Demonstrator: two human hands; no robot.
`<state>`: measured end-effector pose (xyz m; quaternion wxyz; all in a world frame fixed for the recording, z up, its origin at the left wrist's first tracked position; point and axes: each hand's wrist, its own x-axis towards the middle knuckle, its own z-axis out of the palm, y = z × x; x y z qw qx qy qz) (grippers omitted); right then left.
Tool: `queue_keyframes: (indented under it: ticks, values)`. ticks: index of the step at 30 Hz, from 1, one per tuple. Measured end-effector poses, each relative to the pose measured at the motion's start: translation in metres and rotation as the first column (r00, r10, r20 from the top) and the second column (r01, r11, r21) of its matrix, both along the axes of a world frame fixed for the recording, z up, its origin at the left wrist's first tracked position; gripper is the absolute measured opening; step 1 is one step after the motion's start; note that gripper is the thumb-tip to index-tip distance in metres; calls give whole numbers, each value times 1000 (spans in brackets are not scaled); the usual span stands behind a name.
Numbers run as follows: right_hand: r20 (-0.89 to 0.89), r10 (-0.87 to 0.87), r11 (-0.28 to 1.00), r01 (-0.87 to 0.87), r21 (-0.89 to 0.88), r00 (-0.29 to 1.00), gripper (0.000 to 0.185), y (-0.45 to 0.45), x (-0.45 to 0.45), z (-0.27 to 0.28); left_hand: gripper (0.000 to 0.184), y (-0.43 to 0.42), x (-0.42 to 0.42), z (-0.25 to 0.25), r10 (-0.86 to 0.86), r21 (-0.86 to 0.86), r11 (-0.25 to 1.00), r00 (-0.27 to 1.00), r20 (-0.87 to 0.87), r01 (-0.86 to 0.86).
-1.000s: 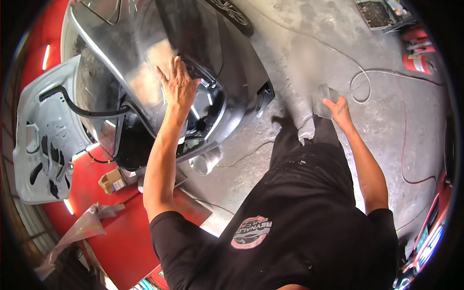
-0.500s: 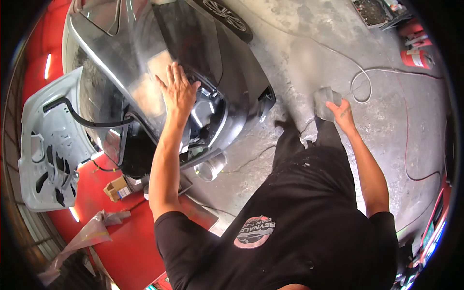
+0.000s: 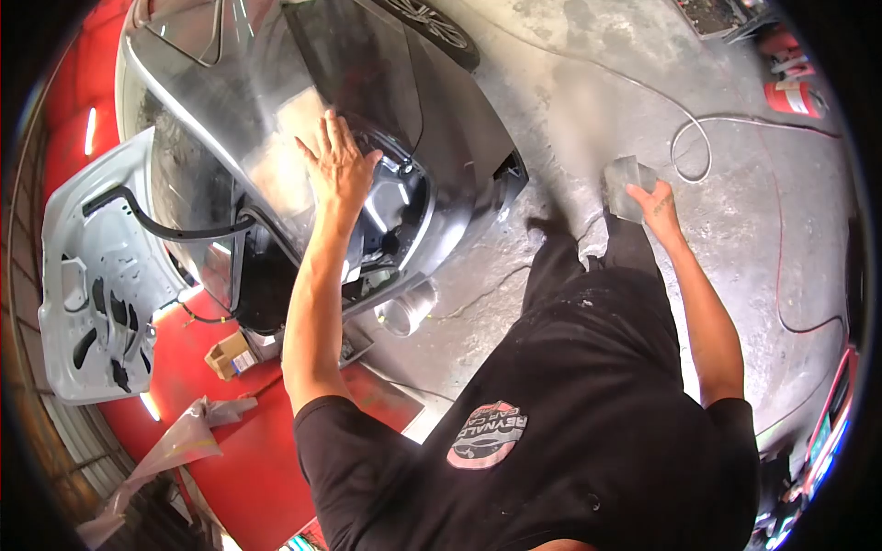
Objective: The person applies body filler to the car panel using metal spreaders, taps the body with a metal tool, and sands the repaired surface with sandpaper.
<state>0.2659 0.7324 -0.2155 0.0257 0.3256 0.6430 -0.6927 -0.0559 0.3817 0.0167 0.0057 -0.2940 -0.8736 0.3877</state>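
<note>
My left hand [image 3: 342, 174] lies with fingers spread on the rear side panel of the dark grey car [image 3: 367, 73], its fingertips at the edge of a pale beige patch [image 3: 299, 115]. The patch looks dull beside the shiny paint around it. Just right of that hand is the opening of the tail light [image 3: 390, 207], where the inner body shows. Out to the right, my right hand [image 3: 658, 207] pinches a thin grey sheet [image 3: 625, 179] that looks like sandpaper, thumb on top. It hangs above the concrete floor, away from the car.
A detached white panel [image 3: 101, 285] stands at the left, by a red surface [image 3: 248, 459] with a small cardboard box [image 3: 230, 356]. A metal can [image 3: 404, 308] is below the bumper. A hose [image 3: 703, 151] loops across the floor; a red container [image 3: 792, 97] stands at far right.
The camera view has shifted slightly. My left hand keeps its place on the panel, and my right hand still holds the grey sheet, now turned a little.
</note>
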Motion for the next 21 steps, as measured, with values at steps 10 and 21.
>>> queue_keyframes:
  ticks: [10,21]
  values:
    - [-16,41,999,-40,37,999,31,-3,-15,-1,88,-18,73,14,-34,73,997,996,81,28]
    - [30,390,921,-390,-5,921,54,-42,-51,76,66,-14,231,-69,13,459,242,476,879,-855]
